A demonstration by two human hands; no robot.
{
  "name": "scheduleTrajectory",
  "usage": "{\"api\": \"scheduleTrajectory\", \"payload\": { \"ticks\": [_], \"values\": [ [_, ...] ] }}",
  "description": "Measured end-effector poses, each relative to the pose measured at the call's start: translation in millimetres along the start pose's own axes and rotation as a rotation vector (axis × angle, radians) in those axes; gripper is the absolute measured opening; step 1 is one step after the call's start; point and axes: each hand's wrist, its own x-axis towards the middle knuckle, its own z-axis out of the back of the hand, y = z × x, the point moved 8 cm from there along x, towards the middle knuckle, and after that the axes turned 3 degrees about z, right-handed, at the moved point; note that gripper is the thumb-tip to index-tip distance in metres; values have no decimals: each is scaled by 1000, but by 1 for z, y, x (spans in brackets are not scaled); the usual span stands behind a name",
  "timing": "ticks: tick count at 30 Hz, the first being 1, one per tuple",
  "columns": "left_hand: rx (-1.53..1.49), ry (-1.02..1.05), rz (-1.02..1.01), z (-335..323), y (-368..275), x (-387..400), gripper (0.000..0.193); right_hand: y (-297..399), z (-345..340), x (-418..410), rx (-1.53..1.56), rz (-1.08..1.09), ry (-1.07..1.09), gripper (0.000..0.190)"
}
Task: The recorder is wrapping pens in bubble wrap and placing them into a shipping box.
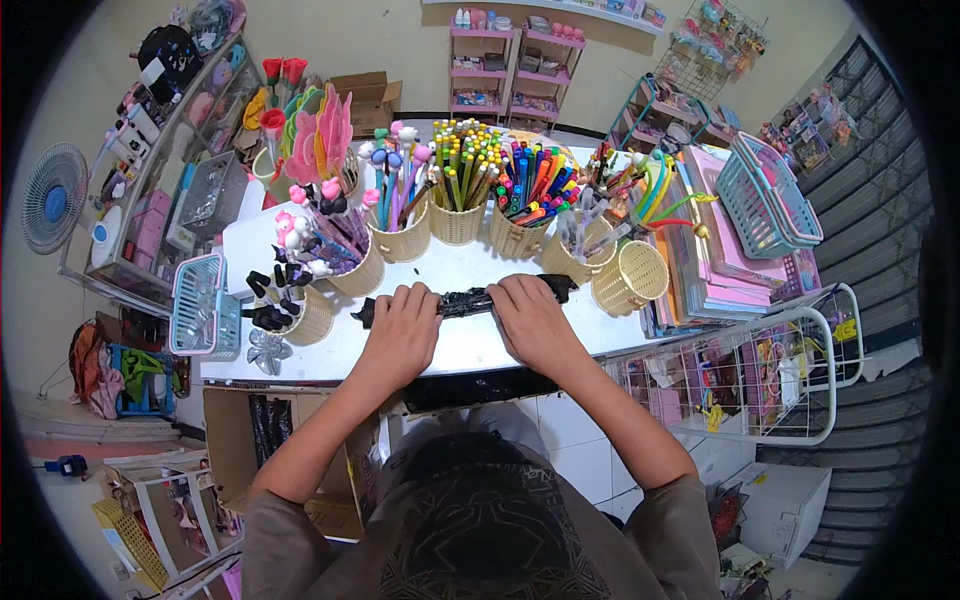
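A rolled or bunched strip of shiny black plastic [465, 302] lies crosswise on the white tabletop [469, 341]. My left hand [403, 328] is curled over its left part, and a short end sticks out past the fingers. Over the right part bends my right hand [534, 319], with the other black end showing beyond it. Between the two hands the plastic looks creased. Both thumbs are mostly hidden. Beyond the hands stands an arc of woven cream cups, among them one with pencils [457, 223] and one with colored markers [517, 234].
An unfilled cream cup [630, 277] leans near stacked notebooks [727, 255] on the right. At left are a cup of black pens [304, 319], a silver flower-shaped item [268, 352] and a blue basket [202, 307]. A white wire rack [750, 375] flanks the table's right edge.
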Motion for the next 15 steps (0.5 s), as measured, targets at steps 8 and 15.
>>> {"api": "scheduleTrajectory", "payload": {
  "ticks": [8, 15],
  "values": [
    [42, 76, -63, 1, -7, 17, 30, -9, -8, 13, 13, 26, 146, 28],
    [69, 183, -47, -6, -19, 21, 35, -8, -2, 15, 10, 53, 212, 25]
  ]
}}
